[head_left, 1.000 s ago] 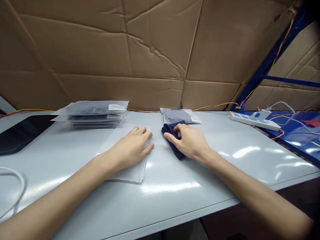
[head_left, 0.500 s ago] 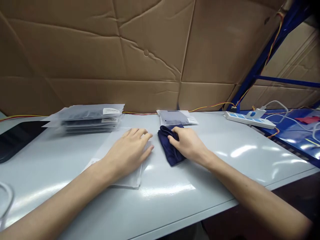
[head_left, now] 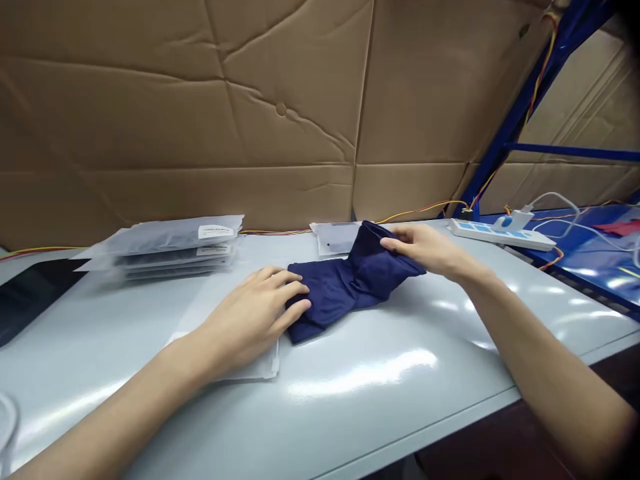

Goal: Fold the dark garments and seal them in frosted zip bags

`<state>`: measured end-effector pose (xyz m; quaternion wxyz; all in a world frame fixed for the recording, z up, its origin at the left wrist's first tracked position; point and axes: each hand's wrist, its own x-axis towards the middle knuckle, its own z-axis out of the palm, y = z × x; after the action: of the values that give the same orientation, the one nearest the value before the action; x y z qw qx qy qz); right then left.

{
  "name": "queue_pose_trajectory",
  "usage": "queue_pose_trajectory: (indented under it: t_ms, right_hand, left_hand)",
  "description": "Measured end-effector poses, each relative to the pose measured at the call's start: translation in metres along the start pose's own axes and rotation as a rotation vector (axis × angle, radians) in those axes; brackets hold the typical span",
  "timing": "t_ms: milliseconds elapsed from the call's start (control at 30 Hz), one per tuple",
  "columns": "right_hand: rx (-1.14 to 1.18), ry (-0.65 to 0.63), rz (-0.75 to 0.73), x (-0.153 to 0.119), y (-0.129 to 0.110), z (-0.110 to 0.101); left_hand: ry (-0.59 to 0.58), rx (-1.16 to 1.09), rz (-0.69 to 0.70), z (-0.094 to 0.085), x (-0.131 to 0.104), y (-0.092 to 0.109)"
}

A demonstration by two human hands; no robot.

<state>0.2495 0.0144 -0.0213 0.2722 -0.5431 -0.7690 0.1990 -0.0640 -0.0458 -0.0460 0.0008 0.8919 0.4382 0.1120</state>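
A navy blue piece of folded fabric (head_left: 325,290) lies across the middle of the table, its right end lifted. My right hand (head_left: 420,248) pinches that raised end between thumb and fingers. My left hand (head_left: 260,310) is spread flat, its fingertips touching the left edge of the fabric and its palm over white translucent bags (head_left: 267,363). Behind the fabric, partly hidden by it, lies a packed translucent bag (head_left: 333,238) with dark contents.
A stack of filled, labelled bags (head_left: 167,237) stands at the back left, beside a dark flat device (head_left: 37,293). A white power strip (head_left: 500,235) with a plug sits at the back right. Cardboard (head_left: 280,153) walls the rear of the grey table (head_left: 365,413).
My right hand has moved right and drawn the fabric's end with it, so the folded bundle now lies longer. The fabric's left edge has come under my left fingertips.
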Motion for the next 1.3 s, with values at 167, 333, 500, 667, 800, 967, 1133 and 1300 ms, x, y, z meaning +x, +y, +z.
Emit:
queue_pose_trajectory:
  t_ms: [167, 333, 500, 667, 800, 967, 1133, 1300]
  right_hand:
    - [-0.377, 0.222, 0.018, 0.002, 0.033, -0.003]
    - [-0.304, 0.104, -0.164, -0.005, 0.020, 0.022]
    - [-0.352, -0.039, -0.217, -0.012, 0.005, 0.046]
    - [-0.293, -0.039, -0.243, -0.019, -0.008, 0.056]
    - [-0.286, -0.047, -0.269, -0.020, -0.011, 0.058]
    - [-0.341, -0.027, -0.160, -0.014, 0.002, 0.046]
    - [-0.396, -0.002, -0.055, -0.008, 0.021, 0.029]
    - [-0.380, -0.006, -0.035, -0.006, 0.029, 0.023]
  left_hand:
    - [0.006, -0.017, -0.045, 0.007, -0.001, 0.001]
    - [0.092, 0.014, -0.059, 0.014, 0.000, 0.003]
    - [0.179, 0.031, -0.024, 0.012, 0.004, 0.018]
    - [0.157, 0.054, 0.047, 0.016, 0.005, 0.033]
    - [0.119, 0.066, 0.061, 0.022, 0.007, 0.036]
    - [0.308, -0.118, -0.223, 0.006, 0.007, 0.034]
    - [0.582, -0.250, -0.652, -0.019, 0.002, 0.001]
    - [0.874, -0.259, -0.571, -0.022, -0.001, -0.026]
